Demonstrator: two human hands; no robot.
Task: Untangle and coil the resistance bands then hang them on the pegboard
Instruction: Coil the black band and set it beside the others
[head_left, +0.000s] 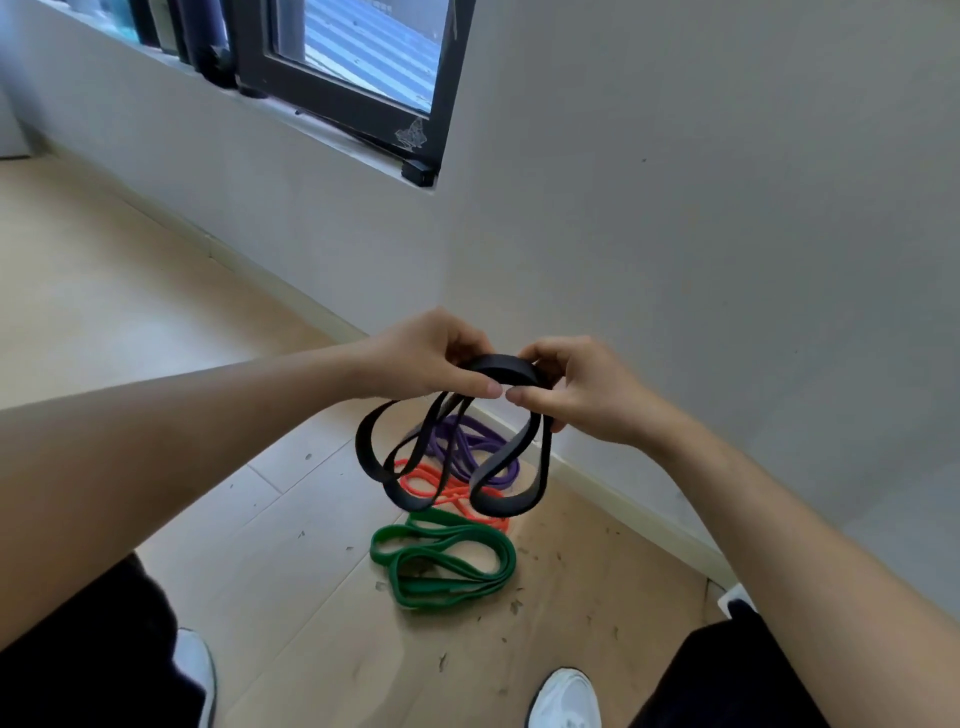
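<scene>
A black resistance band (506, 366) hangs in several loops in the air in front of me. My left hand (426, 356) grips its top from the left, and my right hand (582, 384) pinches it from the right, thumbs almost touching. On the floor below lie a purple band (467, 447), an orange band (431, 480) and a green band (447, 558), the green one folded into flat loops nearest me. The purple and orange bands lie tangled together against the wall. No pegboard is in view.
A white wall (701, 208) with a skirting board stands close on the right. A dark-framed window (358, 78) sits at the upper left. My two white shoes (566, 699) stand on the dusty wooden floor (291, 561).
</scene>
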